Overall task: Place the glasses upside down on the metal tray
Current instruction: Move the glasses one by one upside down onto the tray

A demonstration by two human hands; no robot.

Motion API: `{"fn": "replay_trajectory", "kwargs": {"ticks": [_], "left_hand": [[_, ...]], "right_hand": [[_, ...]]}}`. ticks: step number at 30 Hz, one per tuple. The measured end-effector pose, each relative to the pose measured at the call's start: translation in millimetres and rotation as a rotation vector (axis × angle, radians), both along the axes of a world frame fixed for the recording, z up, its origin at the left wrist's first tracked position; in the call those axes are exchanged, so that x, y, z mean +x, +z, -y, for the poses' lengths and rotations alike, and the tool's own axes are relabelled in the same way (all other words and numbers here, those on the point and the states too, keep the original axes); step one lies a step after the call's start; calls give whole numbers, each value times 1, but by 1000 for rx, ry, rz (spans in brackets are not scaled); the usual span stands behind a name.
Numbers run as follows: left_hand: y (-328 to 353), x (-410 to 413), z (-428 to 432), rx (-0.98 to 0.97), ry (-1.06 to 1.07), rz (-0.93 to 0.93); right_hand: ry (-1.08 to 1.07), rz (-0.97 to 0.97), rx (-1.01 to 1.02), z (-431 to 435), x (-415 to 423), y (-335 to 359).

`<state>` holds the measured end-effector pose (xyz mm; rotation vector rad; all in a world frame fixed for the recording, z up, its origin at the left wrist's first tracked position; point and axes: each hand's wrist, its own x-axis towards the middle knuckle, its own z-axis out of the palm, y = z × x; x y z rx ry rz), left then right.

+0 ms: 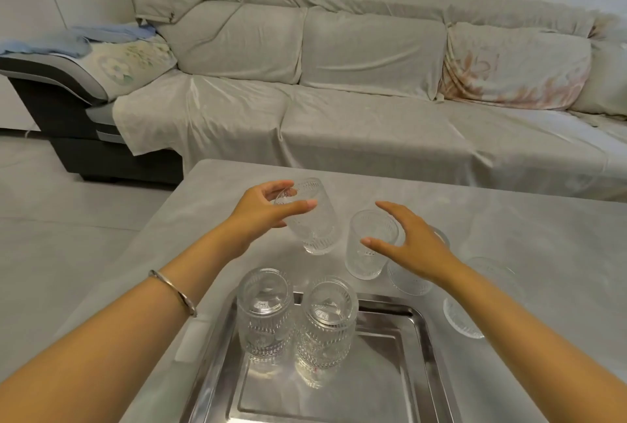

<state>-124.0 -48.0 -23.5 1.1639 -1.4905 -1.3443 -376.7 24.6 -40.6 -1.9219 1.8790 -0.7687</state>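
Note:
Two clear patterned glasses (pixel 265 315) (pixel 327 324) stand upside down at the far left of the shiny metal tray (pixel 400 365). My left hand (pixel 263 207) grips a third glass (pixel 315 219) near its rim and holds it tilted above the table. My right hand (pixel 407 239) hovers with spread fingers over an upright glass (pixel 368 249) without closing on it. Two more glasses (pixel 412 278) (pixel 471 300) stand on the table partly hidden behind my right hand and forearm.
The tray lies on a grey table (pixel 210 219) whose left edge runs diagonally. A long sofa under pale covers (pixel 339 100) stands beyond the table's far edge. A silver bangle (pixel 173 292) circles my left wrist.

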Motion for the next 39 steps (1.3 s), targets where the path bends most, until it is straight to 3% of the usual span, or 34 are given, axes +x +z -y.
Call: {"fn": "replay_trajectory", "kwargs": {"ticks": [6,12,15,21,24,29,33,39], "left_hand": [[40,7,-29,90,-86,-193],[75,-4,-68,96,-241,-355],[84,-5,-84,125,-293,-406],[76,-9,-101,181,-354,-372],[63,-8,-105,90,-303,-154],[23,-2,-109,-228,-277,463],[-11,-1,-106,-266,-331,667],[-15,1,-101,-411,-363,880]], "right_hand": [[62,601,55,-26,36,45],[152,1029,135,-57,53,81],[103,1145,134,-71,51,95],[-12,1084,68,-95,37,101],[-68,1013,1,-106,24,100],[-162,659,-73,-120,3,90],[-126,306,-87,-124,-8,66],[-71,160,2,-117,-5,29]]}}
